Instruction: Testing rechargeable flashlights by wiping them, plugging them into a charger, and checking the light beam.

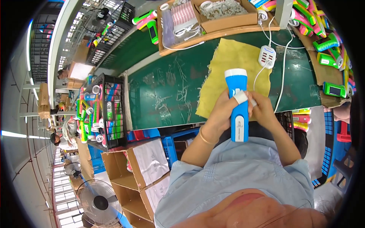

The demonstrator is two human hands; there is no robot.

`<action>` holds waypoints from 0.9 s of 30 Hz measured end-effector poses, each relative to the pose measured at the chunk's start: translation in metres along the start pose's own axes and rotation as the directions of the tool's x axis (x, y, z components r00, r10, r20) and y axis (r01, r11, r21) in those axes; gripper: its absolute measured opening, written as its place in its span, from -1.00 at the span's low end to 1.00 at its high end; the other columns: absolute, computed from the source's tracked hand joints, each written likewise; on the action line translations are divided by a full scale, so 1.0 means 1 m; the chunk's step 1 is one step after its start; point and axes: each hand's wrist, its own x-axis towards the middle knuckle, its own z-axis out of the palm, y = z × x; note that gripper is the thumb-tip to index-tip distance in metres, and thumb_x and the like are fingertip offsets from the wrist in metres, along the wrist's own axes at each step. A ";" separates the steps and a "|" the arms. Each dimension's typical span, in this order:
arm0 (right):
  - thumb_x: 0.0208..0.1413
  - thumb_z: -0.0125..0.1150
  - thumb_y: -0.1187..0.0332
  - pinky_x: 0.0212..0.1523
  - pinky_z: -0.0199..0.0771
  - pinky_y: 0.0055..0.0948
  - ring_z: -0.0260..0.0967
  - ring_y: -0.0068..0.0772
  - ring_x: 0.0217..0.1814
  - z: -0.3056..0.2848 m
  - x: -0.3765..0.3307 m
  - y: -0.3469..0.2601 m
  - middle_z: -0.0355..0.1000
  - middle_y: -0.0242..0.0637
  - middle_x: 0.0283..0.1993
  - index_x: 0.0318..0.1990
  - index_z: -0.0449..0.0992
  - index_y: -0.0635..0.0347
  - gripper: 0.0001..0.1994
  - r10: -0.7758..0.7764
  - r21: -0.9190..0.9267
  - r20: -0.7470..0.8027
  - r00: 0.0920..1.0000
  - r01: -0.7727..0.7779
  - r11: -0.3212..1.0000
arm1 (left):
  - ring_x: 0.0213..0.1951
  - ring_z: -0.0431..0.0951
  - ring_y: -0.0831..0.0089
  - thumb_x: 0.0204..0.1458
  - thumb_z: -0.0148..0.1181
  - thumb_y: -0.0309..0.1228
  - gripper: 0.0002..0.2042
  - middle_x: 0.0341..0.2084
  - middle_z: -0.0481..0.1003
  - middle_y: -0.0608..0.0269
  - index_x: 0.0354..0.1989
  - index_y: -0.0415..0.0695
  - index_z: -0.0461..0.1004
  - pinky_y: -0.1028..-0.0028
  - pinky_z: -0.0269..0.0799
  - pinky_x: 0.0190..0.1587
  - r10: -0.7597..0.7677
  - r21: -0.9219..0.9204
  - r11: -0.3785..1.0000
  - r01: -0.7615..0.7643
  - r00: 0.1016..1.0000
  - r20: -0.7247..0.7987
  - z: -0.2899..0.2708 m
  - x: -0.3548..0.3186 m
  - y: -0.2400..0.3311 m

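Note:
A blue flashlight (239, 110) with a white head and a pale grey panel on its handle is held upright over the table's near edge. My left hand (221, 112) wraps round its left side, the thumb across the front with a white wrap (240, 97) on it. On the other side, my right hand (263, 111) has its fingers curled closed against the flashlight. A thin white cable (255, 78) runs from a white multi-port USB charger (267, 57) down to those fingers, where its end is hidden. Beneath lies a yellow cloth (216, 72).
The green tabletop (159, 87) is scuffed. At its back, a wooden tray (178, 47) holds cables and small parts. Colourful flashlights (329, 59) pile up at right; more fill a black crate (110, 125) at left. Cardboard shelves (123, 171) and a fan (100, 202) stand lower left.

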 end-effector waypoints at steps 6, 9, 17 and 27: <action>-0.34 0.20 0.59 -0.59 0.30 -0.40 0.34 -0.21 -0.56 0.010 -0.010 0.004 0.28 -0.31 -0.56 -0.41 0.32 0.15 -0.74 -0.232 -0.238 -0.034 0.972 0.217 0.947 | -0.52 0.43 0.42 0.05 0.08 -0.32 -0.61 -0.42 0.34 0.19 -0.01 -0.21 0.17 0.44 0.37 -0.47 0.029 -0.093 0.995 -0.027 0.999 0.019 0.012 -0.012 -0.013; -0.31 0.19 0.58 -0.58 0.30 -0.39 0.35 -0.20 -0.54 0.007 -0.013 0.008 0.29 -0.28 -0.55 -0.41 0.34 0.17 -0.77 -0.233 -0.221 -0.026 0.972 0.221 0.950 | -0.52 0.43 0.42 0.05 0.08 -0.31 -0.61 -0.42 0.34 0.19 -0.01 -0.21 0.17 0.45 0.37 -0.47 0.035 -0.101 0.994 -0.033 0.999 0.019 0.015 -0.015 -0.015; 0.20 -0.17 0.10 -0.52 0.15 -0.64 0.14 -0.68 -0.55 -0.008 0.021 0.016 0.27 -0.46 -0.53 -0.21 0.45 0.24 -0.62 0.319 0.351 -0.002 0.948 -0.298 0.888 | -0.64 0.44 0.47 -0.05 0.16 -0.45 -0.72 -0.60 0.40 0.22 -0.19 -0.22 0.25 0.53 0.40 -0.60 -0.043 0.239 0.967 0.088 0.982 -0.186 0.015 -0.014 -0.018; 0.08 -0.09 0.12 -0.50 0.20 -0.38 0.21 -0.32 -0.55 -0.014 0.064 -0.021 0.28 -0.12 -0.59 -0.35 0.40 0.36 -0.61 0.126 -0.328 0.444 0.887 0.031 0.944 | -0.54 0.49 0.29 -0.17 0.23 -0.49 -0.57 -0.50 0.42 0.05 -0.17 -0.33 0.15 0.39 0.41 -0.49 0.271 0.916 0.401 -0.001 0.955 -0.117 -0.002 -0.018 -0.032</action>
